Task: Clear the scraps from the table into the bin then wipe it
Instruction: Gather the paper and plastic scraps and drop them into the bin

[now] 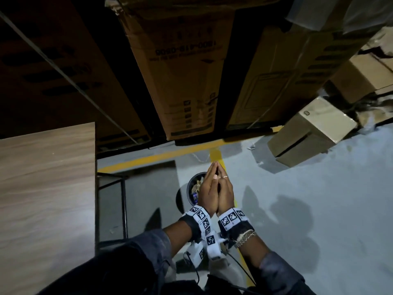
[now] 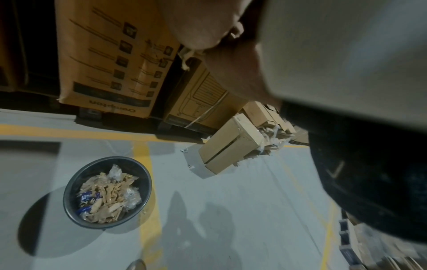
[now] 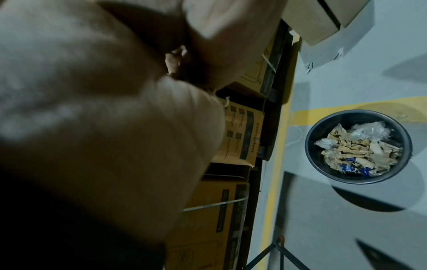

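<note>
Overhead, pressed hands [image 1: 217, 189] block bin [image 1: 190, 184]; cartons [image 1: 180, 67] behind.

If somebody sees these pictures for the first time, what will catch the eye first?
First the two hands, the left hand and the right hand, pressed palm to palm above the dark round bin on the grey floor. Next the scraps of paper and plastic inside the bin, and the wooden table at the left.

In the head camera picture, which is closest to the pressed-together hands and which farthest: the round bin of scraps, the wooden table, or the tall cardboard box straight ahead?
1. Round dark bin of paper scraps: directly beneath the left hand and right hand, on the floor.
2. Wooden table: off to the left.
3. Tall brown cardboard box: ahead, beyond the yellow floor line.
</note>
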Tool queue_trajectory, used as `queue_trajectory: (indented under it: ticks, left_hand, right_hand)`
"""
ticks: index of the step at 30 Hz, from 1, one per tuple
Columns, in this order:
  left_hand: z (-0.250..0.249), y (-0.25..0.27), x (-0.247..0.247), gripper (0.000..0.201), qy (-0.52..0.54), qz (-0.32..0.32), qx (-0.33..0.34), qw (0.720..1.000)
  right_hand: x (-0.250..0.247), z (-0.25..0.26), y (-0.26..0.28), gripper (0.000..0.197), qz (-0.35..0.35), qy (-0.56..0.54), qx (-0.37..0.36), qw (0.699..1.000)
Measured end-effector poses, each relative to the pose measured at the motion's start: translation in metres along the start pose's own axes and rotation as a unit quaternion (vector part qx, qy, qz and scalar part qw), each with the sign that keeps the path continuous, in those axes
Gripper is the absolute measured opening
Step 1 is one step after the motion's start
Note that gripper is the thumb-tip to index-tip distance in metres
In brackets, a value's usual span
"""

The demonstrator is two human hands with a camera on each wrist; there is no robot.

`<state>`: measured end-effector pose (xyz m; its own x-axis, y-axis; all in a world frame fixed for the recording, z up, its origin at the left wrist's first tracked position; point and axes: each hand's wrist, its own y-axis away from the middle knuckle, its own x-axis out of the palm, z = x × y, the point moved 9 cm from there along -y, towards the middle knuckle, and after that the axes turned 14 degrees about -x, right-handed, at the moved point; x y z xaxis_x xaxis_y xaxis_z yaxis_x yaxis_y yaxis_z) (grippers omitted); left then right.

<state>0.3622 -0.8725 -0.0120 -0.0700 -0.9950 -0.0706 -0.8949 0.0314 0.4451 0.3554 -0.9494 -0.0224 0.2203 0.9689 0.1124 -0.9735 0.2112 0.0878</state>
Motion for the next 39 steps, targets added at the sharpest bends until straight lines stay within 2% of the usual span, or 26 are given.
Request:
queue_trajectory:
  ticks: [3, 7, 10, 16, 20, 23, 26, 28, 32, 35, 39]
  left_hand:
    - [0.009, -0.026, 0.015, 0.047, -0.006, -0.010, -0.013, 1.000]
    - [0.037, -0.059, 0.027, 0.046, -0.003, -0.025, -0.051, 0.998]
    - [0.071, -0.092, 0.029, 0.044, 0.003, -0.035, -0.034, 0.999]
    - [0.181, -0.160, 0.027, 0.043, 0.047, -0.028, -0.050, 0.997]
    - [0.269, -0.202, 0.025, 0.043, 0.042, -0.031, -0.054, 0.997]
    - [0.311, -0.228, 0.025, 0.043, 0.047, -0.026, -0.053, 0.997]
    - [0.332, -0.243, 0.023, 0.048, 0.042, -0.024, -0.048, 0.998]
    - [0.332, -0.243, 0.023, 0.052, 0.021, -0.017, -0.048, 0.998]
    - [0.305, -0.223, 0.021, 0.054, -0.005, -0.013, -0.053, 0.998]
    - [0.271, -0.196, 0.016, 0.057, -0.022, -0.018, -0.064, 0.998]
    - [0.203, -0.148, 0.004, 0.055, -0.014, -0.010, -0.051, 0.999]
  right_hand:
    - [-0.014, -0.021, -0.026, 0.059, 0.013, 0.001, 0.005, 1.000]
    - [-0.023, -0.054, -0.047, 0.053, 0.039, 0.002, 0.019, 0.999]
    - [-0.027, -0.088, -0.069, 0.048, 0.035, 0.016, 0.017, 0.999]
    - [-0.032, -0.229, -0.093, 0.056, 0.043, 0.037, 0.037, 0.998]
    - [-0.035, -0.334, -0.101, 0.050, 0.058, 0.064, 0.045, 0.995]
    - [-0.038, -0.381, -0.110, 0.048, 0.054, 0.076, 0.040, 0.995]
    - [-0.040, -0.405, -0.116, 0.046, 0.061, 0.065, 0.045, 0.995]
    - [-0.041, -0.407, -0.115, 0.047, 0.067, 0.055, 0.059, 0.994]
    - [-0.039, -0.367, -0.104, 0.045, 0.069, 0.056, 0.046, 0.995]
    - [-0.034, -0.323, -0.092, 0.045, 0.077, 0.069, 0.050, 0.993]
    - [-0.023, -0.241, -0.073, 0.058, 0.090, 0.083, 0.039, 0.992]
